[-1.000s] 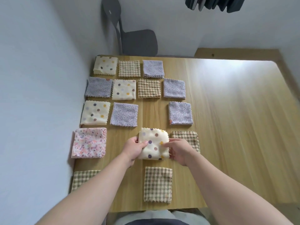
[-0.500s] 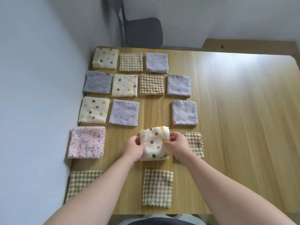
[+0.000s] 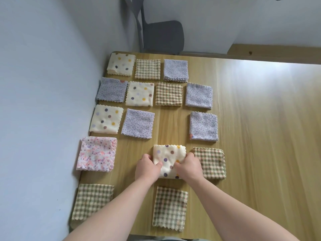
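Observation:
A cream polka-dot cloth, folded into a square, lies on the wooden table near its front. My left hand grips the cloth's left edge with the thumb on top. My right hand grips its right edge the same way. Both hands cover the cloth's lower corners. Folded cloths lie in rows around it: a pink speckled one to the left, a brown checked one to the right and another checked one in front.
More folded cloths, lilac, dotted and checked, fill the table's left half up to the far edge. A white wall runs along the table's left side. A grey chair stands behind the table. A gap lies beyond the held cloth.
The polka-dot cloth's raised far edge has come down and the cloth now lies flatter. Both hands have closed in over its near half. The view has tilted slightly.

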`<state>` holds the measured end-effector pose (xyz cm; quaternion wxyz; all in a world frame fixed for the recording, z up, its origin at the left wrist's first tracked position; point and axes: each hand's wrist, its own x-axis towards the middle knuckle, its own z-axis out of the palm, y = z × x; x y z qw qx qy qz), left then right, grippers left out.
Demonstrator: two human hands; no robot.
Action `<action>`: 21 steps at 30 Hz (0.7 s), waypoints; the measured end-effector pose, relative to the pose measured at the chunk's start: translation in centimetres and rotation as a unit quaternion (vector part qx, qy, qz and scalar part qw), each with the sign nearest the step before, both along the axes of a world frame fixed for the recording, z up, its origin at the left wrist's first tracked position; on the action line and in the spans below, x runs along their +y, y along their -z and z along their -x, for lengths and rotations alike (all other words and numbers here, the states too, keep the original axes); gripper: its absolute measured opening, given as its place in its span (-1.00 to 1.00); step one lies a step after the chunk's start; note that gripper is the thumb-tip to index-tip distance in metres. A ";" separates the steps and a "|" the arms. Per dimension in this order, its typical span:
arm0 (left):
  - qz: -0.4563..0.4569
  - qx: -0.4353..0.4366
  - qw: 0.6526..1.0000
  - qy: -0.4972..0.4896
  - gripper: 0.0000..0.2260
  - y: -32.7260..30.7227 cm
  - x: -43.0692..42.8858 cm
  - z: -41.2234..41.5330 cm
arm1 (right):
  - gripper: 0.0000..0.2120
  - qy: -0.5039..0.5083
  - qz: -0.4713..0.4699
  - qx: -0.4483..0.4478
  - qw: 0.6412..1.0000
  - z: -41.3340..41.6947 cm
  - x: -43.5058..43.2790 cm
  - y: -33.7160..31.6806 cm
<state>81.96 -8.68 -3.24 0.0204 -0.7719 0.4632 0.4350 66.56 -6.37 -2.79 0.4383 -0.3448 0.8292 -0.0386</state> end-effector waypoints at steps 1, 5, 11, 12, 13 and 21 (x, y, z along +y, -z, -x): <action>-0.006 0.005 1.000 -0.007 -0.61 0.0 0.0 0.1 | -0.67 0.016 -0.014 -0.011 1.000 0.0 -0.2 0.0; -0.019 0.032 0.999 -0.040 -0.60 0.1 -0.1 0.0 | -0.90 0.067 -0.041 -0.053 0.995 0.0 -0.6 -0.4; 0.006 0.116 0.985 -0.127 -0.69 -0.6 -0.8 -1.1 | -0.80 0.165 0.014 -0.155 0.974 -0.1 -0.9 -1.0; 0.016 0.137 0.980 -0.143 -0.74 -0.9 -1.0 -1.4 | -0.76 0.175 0.025 -0.169 0.970 -0.3 -1.1 -1.3; 0.025 0.156 0.975 -0.157 -0.77 -1.4 -1.2 -1.7 | -0.73 0.180 0.038 -0.182 0.966 -0.5 -1.4 -1.7; 0.114 0.168 0.965 -0.164 -0.74 -5.2 -5.8 -7.3 | -0.55 0.124 0.134 -0.242 0.953 -5.1 -6.3 -4.7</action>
